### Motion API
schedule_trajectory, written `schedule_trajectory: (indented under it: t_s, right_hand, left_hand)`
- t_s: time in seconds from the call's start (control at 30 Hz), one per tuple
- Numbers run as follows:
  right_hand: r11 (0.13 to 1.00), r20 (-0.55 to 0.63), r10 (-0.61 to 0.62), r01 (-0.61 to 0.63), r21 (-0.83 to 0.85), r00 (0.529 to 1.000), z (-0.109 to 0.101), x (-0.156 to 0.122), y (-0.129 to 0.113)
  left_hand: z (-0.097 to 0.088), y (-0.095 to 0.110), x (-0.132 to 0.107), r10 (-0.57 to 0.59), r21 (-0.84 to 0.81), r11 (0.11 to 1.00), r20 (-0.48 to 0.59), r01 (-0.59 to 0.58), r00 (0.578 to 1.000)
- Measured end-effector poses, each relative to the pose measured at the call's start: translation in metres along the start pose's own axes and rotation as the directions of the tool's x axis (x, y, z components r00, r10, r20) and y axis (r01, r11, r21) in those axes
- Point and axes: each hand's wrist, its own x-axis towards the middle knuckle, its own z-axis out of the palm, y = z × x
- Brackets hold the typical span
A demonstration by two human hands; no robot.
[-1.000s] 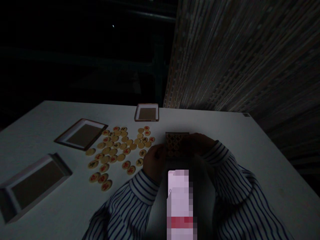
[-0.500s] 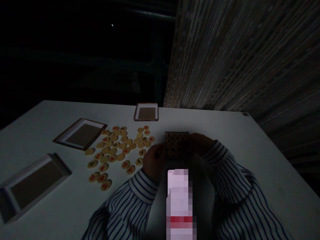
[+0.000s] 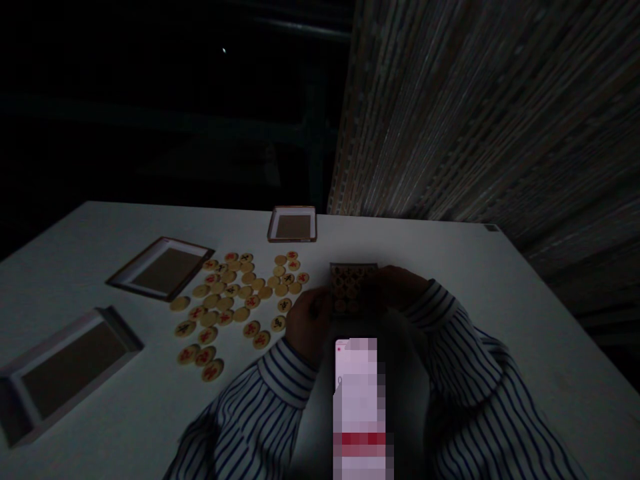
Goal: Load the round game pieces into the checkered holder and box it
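Observation:
A small shallow box (image 3: 354,265) lies in front of me on the white table, with round xiangqi pieces (image 3: 345,291) in rows inside it. At its left side my left hand (image 3: 307,325) is closed on the edge. My right hand (image 3: 403,285) covers the right part of the box with its fingers bent inward. Deep shadow hides those fingertips and whatever is between them. Many loose xiangqi pieces (image 3: 225,317) are scattered left of my left hand, some with red or black characters up, others blank side up.
Left of the loose pieces stand an open tray (image 3: 131,263) and a longer open box (image 3: 75,405). A smaller tray (image 3: 293,240) sits near the far edge of the table (image 3: 480,280). A lit phone (image 3: 343,363) lies between my forearms. Behind, a stringy curtain (image 3: 420,120) hangs.
My hands stay at the box, with only slight finger movement. The scattered pieces and trays have not moved.

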Motion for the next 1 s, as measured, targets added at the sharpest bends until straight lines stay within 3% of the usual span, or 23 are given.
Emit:
schedule_trajectory:
  t_s: [0.57,0.83,1.0]
  right_hand:
    - [0.999,0.0,-0.028,0.028,0.018,1.0,0.0,-0.001,0.001]
    - [0.992,-0.294,0.031,-0.065,-0.106,0.955,-0.006,-0.008,0.007]
    - [0.994,-0.363,0.001,-0.04,-0.1,0.932,-0.006,-0.011,0.005]
  left_hand:
    - [0.0,0.0,0.001,0.011,0.007,1.0,-0.003,-0.011,1.0]
    - [-0.005,0.004,0.0,0.066,0.073,0.995,-0.027,-0.064,0.997]
    - [-0.008,0.01,0.0,0.141,0.121,0.983,-0.04,-0.135,0.989]
